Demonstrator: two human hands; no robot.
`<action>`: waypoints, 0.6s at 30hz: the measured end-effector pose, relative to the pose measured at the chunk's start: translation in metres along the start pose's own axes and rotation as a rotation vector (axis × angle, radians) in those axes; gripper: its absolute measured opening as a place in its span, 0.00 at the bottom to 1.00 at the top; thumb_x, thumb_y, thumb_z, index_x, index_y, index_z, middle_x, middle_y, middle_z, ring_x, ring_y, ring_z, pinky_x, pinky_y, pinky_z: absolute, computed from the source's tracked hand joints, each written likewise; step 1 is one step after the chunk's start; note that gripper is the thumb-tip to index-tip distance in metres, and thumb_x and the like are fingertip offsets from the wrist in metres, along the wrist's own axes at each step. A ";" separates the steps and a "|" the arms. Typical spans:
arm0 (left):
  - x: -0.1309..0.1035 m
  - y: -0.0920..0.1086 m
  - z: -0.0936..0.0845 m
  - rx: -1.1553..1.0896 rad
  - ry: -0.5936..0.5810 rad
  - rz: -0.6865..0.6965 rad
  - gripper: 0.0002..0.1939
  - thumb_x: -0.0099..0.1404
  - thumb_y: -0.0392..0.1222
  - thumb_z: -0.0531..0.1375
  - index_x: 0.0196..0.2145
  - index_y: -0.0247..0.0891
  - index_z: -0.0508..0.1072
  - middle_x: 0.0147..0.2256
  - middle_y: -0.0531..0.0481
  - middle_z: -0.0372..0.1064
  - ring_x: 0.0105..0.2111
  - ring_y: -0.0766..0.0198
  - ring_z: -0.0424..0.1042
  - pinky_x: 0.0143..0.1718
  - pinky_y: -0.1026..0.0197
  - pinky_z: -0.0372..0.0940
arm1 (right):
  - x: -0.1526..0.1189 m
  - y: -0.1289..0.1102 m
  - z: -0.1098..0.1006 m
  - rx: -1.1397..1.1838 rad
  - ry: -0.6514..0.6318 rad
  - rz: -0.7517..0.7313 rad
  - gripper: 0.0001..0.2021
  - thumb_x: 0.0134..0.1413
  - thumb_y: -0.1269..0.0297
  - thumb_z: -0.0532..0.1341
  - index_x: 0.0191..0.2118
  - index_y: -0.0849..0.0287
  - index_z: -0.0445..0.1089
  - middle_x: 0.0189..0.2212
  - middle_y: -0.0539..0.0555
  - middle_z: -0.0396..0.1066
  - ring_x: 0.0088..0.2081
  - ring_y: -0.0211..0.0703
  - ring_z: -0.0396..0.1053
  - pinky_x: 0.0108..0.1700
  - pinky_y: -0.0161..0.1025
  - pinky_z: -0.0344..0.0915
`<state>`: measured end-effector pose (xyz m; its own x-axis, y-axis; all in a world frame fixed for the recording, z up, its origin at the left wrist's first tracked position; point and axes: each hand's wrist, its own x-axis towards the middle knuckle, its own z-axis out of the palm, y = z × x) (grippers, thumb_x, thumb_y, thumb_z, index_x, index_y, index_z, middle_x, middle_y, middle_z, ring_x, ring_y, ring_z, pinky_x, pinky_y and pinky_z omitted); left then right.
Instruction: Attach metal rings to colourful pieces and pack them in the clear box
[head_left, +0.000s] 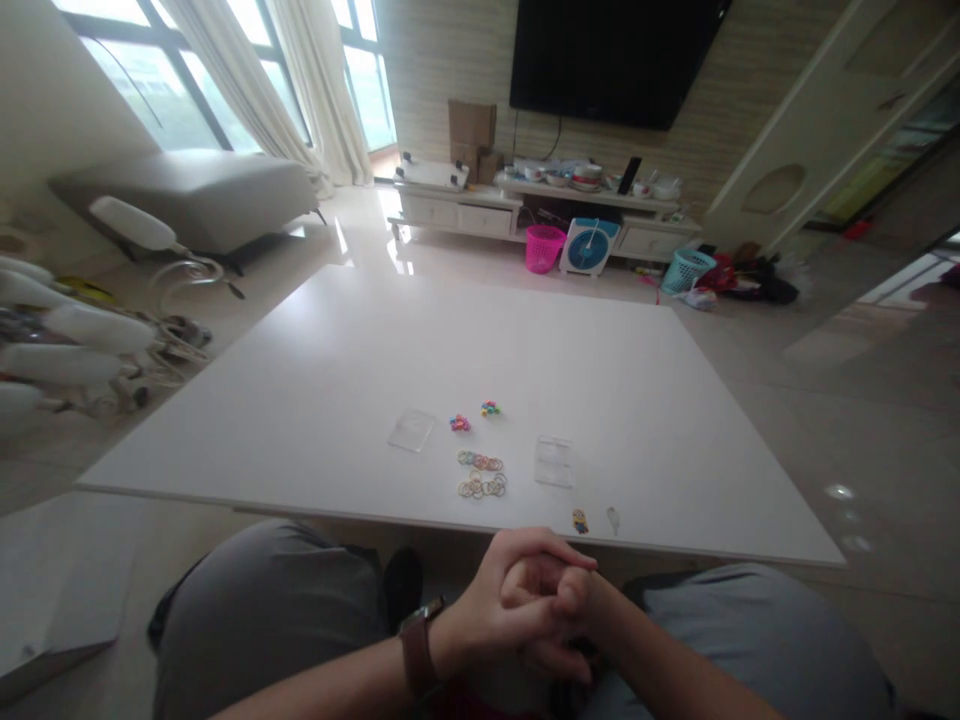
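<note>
My left hand [517, 590], with a brown-strapped watch at the wrist, is clasped with my right hand [581, 600] just off the table's near edge. Both are closed, fingers wrapped together, and no object shows in them. On the table, nearest the hands, lie a small yellow-and-blue cartoon figure [580, 521] and a small pale key-shaped piece [613, 519]. Farther in are a row of pale rings [482, 487], a row of coloured rings [480, 461], a pink-purple bead cluster [460, 424] and a multicoloured bead cluster [490, 408].
A flat clear plastic piece [412, 430] lies left of the beads, and a clear divided box [554, 461] to their right. All rest on the large white table [420, 340]. White-backed chairs [97, 330] stand at left; a pink basket [544, 249] and a fan [590, 246] beyond.
</note>
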<state>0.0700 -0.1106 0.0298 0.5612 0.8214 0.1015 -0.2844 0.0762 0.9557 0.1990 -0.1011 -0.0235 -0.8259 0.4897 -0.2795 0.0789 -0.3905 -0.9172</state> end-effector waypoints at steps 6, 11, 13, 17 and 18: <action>0.011 0.023 0.008 -0.009 -0.109 0.064 0.17 0.65 0.46 0.55 0.39 0.35 0.80 0.42 0.42 0.77 0.47 0.52 0.73 0.54 0.50 0.64 | -0.020 -0.060 -0.002 -0.053 -0.466 0.022 0.27 0.35 0.35 0.64 0.15 0.58 0.66 0.14 0.52 0.67 0.17 0.40 0.66 0.20 0.35 0.63; 0.001 0.027 0.045 0.203 0.134 0.144 0.15 0.62 0.44 0.57 0.26 0.36 0.79 0.30 0.44 0.78 0.34 0.56 0.76 0.40 0.56 0.69 | -0.057 -0.080 0.034 -0.489 -0.058 -0.058 0.22 0.47 0.44 0.58 0.17 0.57 0.63 0.16 0.51 0.64 0.23 0.42 0.66 0.26 0.38 0.67; -0.009 0.029 0.061 0.270 0.169 0.284 0.13 0.60 0.43 0.58 0.24 0.37 0.78 0.28 0.44 0.77 0.31 0.57 0.76 0.38 0.56 0.70 | -0.070 -0.084 0.051 -0.699 0.065 -0.145 0.22 0.43 0.42 0.59 0.16 0.54 0.57 0.17 0.52 0.63 0.26 0.46 0.66 0.31 0.43 0.69; -0.028 0.041 0.082 0.374 0.132 0.473 0.12 0.61 0.44 0.57 0.25 0.37 0.77 0.27 0.43 0.76 0.29 0.57 0.75 0.36 0.55 0.70 | -0.089 -0.081 0.076 -0.912 0.232 -0.262 0.25 0.39 0.37 0.58 0.18 0.51 0.47 0.20 0.53 0.58 0.31 0.49 0.65 0.39 0.46 0.69; -0.031 0.046 0.085 0.403 0.050 0.475 0.13 0.61 0.45 0.56 0.27 0.37 0.77 0.29 0.41 0.76 0.31 0.56 0.75 0.37 0.54 0.70 | -0.092 -0.079 0.079 -0.935 0.231 -0.255 0.25 0.39 0.37 0.58 0.18 0.51 0.46 0.20 0.53 0.58 0.32 0.49 0.65 0.39 0.46 0.69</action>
<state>0.1057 -0.1802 0.0938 0.4055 0.7397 0.5370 -0.1728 -0.5149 0.8397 0.2247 -0.1776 0.0970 -0.7582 0.6520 -0.0003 0.4044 0.4698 -0.7847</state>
